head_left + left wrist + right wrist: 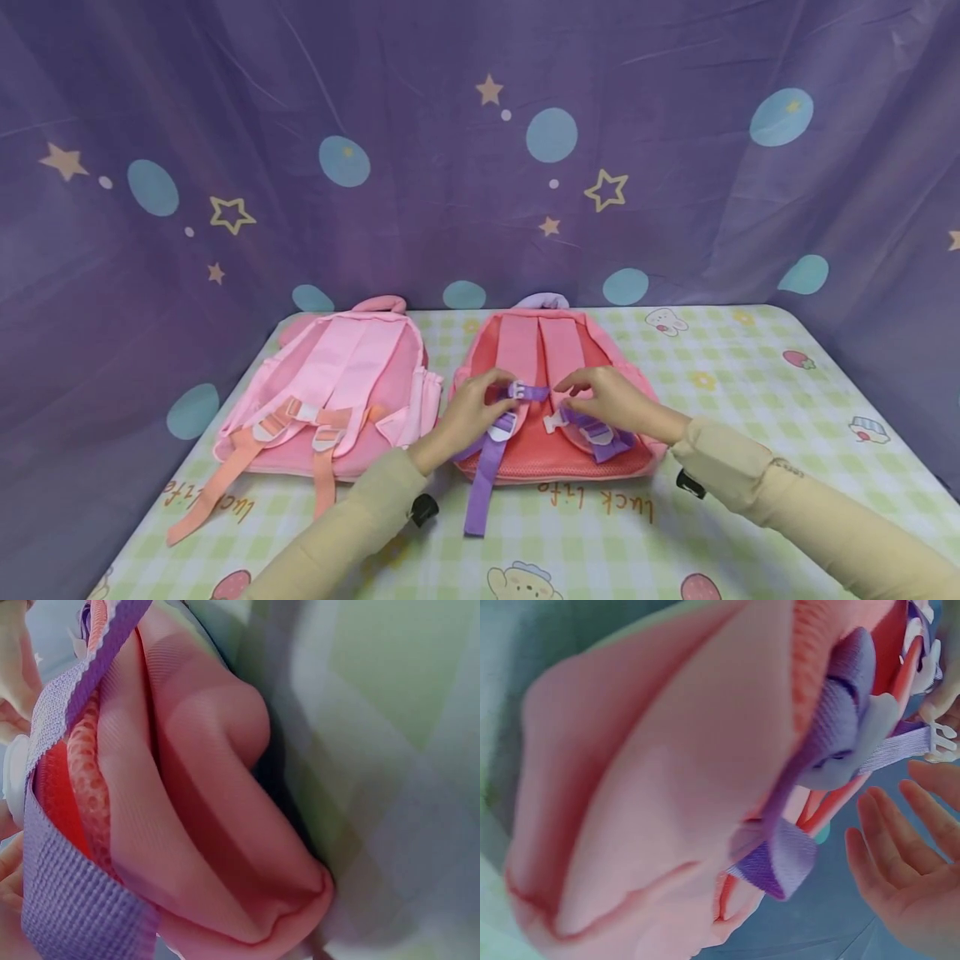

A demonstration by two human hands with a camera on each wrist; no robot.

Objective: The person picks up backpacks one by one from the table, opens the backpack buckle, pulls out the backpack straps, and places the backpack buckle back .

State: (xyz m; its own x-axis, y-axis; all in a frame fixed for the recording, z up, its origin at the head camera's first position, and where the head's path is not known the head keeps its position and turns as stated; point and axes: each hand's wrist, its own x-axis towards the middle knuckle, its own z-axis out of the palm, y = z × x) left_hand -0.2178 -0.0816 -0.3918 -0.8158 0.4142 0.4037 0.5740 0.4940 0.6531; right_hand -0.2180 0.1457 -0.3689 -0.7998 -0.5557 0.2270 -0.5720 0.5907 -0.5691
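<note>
A coral-red backpack (562, 462) lies with its pink shoulder straps (517, 342) facing up. My left hand (468, 412) pinches a white buckle half (516, 389) on a short purple strap (536, 393), thumb and forefinger at its left end. Over the right shoulder strap hovers my right hand (603, 400), fingers loosely bent. In the right wrist view this right hand (907, 862) has spread fingers with nothing visible between them. Close to it is a white pronged buckle half (943, 739) on purple webbing (896, 748), apart from the other half.
A pale pink backpack (408, 350) with orange straps (217, 487) lies to the left. A long purple strap end (486, 492) hangs over the red backpack's near edge. The green-checked tablecloth (750, 400) lies beneath both, and a purple curtain (450, 225) stands behind.
</note>
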